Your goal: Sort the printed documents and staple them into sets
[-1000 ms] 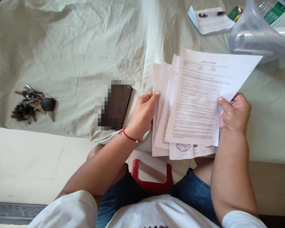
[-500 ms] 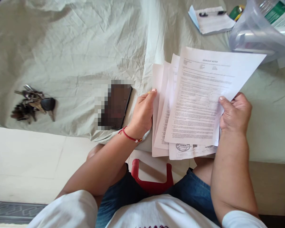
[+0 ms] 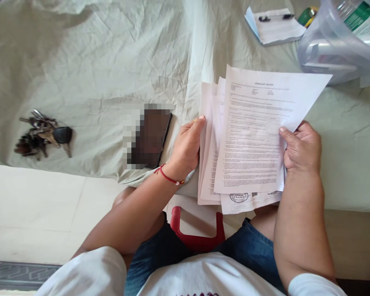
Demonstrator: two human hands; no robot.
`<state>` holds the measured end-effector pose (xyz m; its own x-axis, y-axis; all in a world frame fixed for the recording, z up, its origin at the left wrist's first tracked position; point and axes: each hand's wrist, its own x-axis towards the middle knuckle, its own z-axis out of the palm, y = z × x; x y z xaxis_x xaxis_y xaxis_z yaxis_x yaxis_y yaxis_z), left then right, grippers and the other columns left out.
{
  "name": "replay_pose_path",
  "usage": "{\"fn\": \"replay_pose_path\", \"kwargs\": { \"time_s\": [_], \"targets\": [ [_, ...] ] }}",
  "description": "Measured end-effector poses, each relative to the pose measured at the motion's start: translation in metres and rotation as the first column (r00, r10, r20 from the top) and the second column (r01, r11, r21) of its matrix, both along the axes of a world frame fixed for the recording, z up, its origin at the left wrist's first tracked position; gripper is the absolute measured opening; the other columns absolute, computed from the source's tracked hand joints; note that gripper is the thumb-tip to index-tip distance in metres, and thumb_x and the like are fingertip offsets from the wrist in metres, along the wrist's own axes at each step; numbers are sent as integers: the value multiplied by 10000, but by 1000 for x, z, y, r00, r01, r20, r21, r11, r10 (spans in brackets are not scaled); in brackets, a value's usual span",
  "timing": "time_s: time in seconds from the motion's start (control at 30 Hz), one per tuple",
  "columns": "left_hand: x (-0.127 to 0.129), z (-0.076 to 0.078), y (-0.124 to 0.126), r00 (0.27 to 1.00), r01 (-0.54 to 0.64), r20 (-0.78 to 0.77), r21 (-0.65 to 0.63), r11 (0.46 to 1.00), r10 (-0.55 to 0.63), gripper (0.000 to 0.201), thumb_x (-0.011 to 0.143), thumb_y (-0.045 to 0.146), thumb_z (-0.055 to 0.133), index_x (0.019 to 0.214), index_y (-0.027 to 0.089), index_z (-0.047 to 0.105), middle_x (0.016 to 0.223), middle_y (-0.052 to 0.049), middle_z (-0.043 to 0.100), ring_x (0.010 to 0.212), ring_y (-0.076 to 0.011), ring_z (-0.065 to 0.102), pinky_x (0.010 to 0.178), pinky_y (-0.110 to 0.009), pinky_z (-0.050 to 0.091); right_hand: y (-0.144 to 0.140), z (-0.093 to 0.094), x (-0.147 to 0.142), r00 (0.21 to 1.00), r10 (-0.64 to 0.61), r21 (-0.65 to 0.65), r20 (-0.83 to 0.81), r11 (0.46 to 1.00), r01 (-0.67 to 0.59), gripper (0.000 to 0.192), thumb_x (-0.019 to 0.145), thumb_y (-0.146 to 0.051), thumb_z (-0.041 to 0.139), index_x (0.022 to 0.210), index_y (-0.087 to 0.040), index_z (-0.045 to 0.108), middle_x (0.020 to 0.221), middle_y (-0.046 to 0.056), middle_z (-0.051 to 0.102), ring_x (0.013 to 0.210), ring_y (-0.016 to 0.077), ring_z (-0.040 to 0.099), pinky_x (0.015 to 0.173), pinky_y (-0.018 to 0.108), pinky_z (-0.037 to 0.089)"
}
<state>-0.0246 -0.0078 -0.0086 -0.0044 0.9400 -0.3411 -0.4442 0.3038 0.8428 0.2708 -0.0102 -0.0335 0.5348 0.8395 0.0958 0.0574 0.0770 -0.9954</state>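
Seemingly mid-leafing, the left hand [image 3: 186, 144] pinches fanned printed sheets [image 3: 206, 172] above the edge of the green cloth [image 3: 117, 61], the right hand [image 3: 304, 148] grips the "Overleaf Notes" page [image 3: 249, 135], and parting them calls for a light touch.

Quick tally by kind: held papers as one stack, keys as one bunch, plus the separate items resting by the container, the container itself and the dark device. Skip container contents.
Paper stack: 1
Key bunch: 1
Dark device, partly pixelated: 1
Notepad: 1
Pen: 1
Green-and-yellow object, partly hidden: 1
Plastic container: 1
Total: 7
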Motion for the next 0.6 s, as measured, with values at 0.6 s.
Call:
{"fn": "replay_pose_path", "kwargs": {
  "time_s": [0.6],
  "targets": [
    [3, -4, 0, 998, -56, -2, 4, 998, 56, 357, 947, 572, 923, 1000, 253, 773, 1078, -97, 862, 1302, -406, 828, 1004, -489, 747, -2, 4, -4, 999, 29, 12, 24, 999, -30, 462, 625, -372, 1064, 971, -225, 797, 1006, 45, 874, 935, 248, 828, 1067, 524, 727]
  ]
}}
